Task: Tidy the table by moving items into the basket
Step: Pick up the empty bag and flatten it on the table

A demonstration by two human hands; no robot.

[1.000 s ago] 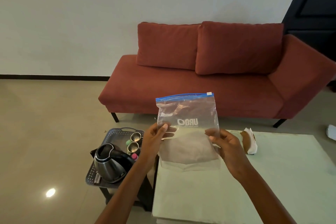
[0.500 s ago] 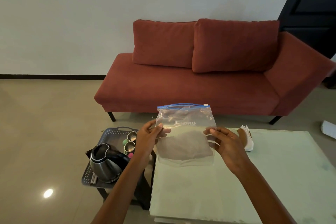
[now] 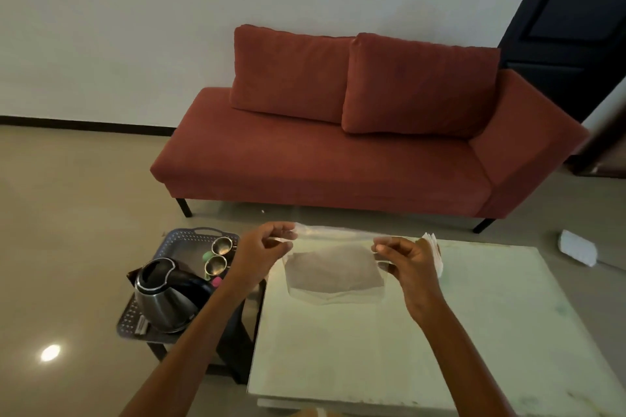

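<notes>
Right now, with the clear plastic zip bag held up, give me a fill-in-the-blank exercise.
The left hand and the right hand pinch the clear plastic zip bag over the pale table, facing the ____ sofa.
The steel kettle with the black handle stands in the grey perforated basket, ____ of the table.
____ round metal cups stand behind the kettle.
Missing: red; left; two.

Clear plastic bag (image 3: 335, 267): held above the pale table (image 3: 474, 332), pinched at either side edge by the left hand (image 3: 261, 252) and right hand (image 3: 406, 260). Grey perforated basket (image 3: 183, 240), left of table: kettle (image 3: 166, 294) and two metal cups (image 3: 222, 245) contained. Red sofa (image 3: 338, 162) behind.
</notes>
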